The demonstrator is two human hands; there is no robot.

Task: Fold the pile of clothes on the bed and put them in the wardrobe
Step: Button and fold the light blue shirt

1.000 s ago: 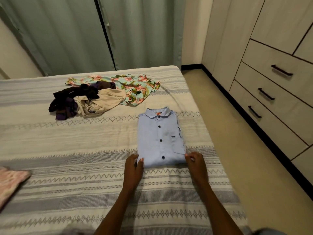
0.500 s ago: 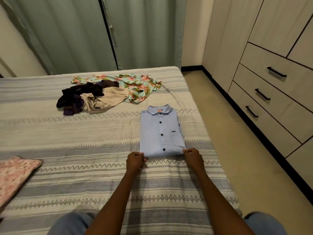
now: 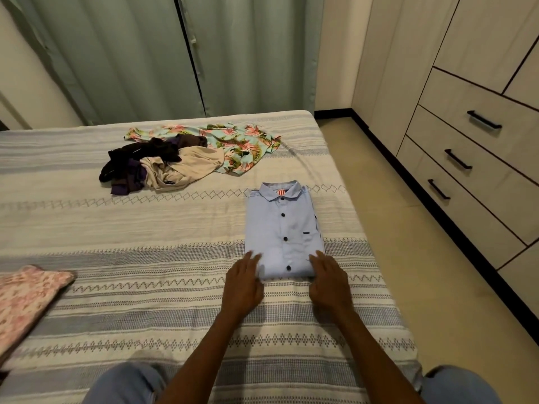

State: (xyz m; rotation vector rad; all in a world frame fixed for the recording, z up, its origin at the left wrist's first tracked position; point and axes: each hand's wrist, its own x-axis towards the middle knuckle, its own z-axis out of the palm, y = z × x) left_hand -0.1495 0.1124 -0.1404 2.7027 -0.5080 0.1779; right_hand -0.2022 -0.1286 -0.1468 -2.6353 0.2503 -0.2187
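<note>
Unfolded pile (image 3: 186, 158) waits far left on the bed (image 3: 145, 301). Left hand (image 3: 243, 284) and right hand (image 3: 328, 282) lie flat, fingers straight, pressing the folded blue shirt (image 3: 284, 228) at its near corners. Smoothing looks finished; next comes lifting it toward the wardrobe (image 3: 466, 126) without spoiling the fold.

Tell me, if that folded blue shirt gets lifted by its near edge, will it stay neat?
Probably not. The blue shirt is thin cloth folded in layers, so it would likely sag and unfold. It looks light, and a push might slide it over the bedspread. The left hand and right hand could support it underneath.
</note>
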